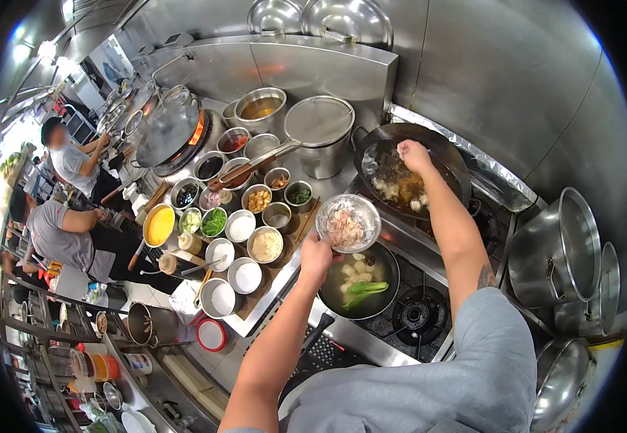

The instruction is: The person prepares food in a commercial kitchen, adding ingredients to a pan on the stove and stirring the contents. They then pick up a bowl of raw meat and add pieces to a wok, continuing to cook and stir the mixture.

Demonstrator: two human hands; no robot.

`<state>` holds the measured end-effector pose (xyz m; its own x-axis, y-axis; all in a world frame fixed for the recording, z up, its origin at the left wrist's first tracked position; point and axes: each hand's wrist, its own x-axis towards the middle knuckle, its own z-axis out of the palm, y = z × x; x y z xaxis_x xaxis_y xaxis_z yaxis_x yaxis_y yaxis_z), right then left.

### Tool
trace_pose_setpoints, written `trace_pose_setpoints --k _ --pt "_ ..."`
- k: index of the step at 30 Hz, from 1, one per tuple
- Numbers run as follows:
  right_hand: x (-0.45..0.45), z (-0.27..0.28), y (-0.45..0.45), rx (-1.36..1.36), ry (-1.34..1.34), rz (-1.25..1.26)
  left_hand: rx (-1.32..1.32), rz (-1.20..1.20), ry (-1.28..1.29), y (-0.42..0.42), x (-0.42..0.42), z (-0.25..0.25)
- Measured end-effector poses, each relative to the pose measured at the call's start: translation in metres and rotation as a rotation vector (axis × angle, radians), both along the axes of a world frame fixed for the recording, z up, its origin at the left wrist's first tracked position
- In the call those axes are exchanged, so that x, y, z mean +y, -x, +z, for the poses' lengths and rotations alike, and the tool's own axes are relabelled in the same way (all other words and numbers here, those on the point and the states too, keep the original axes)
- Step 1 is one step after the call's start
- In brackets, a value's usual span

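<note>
My left hand (317, 254) grips the rim of a metal bowl (348, 223) that holds pale, floured pieces of raw meat. Over a large dark wok (448, 157) of oil hangs my right hand (415, 156), its fingers bunched together; whether something is between them cannot be seen. Several light pieces (394, 189) fry in the oil, amid bubbles. Below the bowl, a black frying pan (326, 300) on the stove contains broth, pale chunks and a green leafy vegetable (364, 293).
Left of the bowl stand several metal containers of ingredients and powders. A strainer (318, 120) lies across a tall pot (325, 157). Flames show under another wok (167, 135). Large pots (551, 246) stand at right, by a bare burner (420, 315). Two people (70, 227) (78, 162) work at far left.
</note>
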<state>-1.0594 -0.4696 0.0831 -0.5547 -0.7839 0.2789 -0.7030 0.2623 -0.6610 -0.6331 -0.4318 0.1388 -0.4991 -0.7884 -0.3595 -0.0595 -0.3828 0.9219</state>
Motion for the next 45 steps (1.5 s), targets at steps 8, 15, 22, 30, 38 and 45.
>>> trace_pose_setpoints --k 8,15,22,30,38,45 --pt "0.062 0.129 -0.139 0.02 0.082 0.217 0.043 0.041 -0.048 0.004 0.005 -0.001" --pt "0.035 0.038 -0.134 -0.987 0.616 0.026 0.124 -0.043 -0.147 0.055 0.001 0.004" --pt "0.039 0.064 -0.167 -0.952 0.627 -0.069 -0.03 -0.205 0.09 0.063 -0.086 -0.024" --pt "0.073 0.091 -0.166 -0.182 0.352 -0.179 0.071 -0.174 0.149 0.063 -0.093 -0.005" --pt "0.096 0.108 -0.248 0.223 -0.186 0.418 -0.029 -0.136 0.202 0.001 -0.044 0.005" --pt "0.109 0.099 -0.324 0.273 -0.367 0.484 0.069 -0.044 -0.011 -0.072 -0.002 0.008"
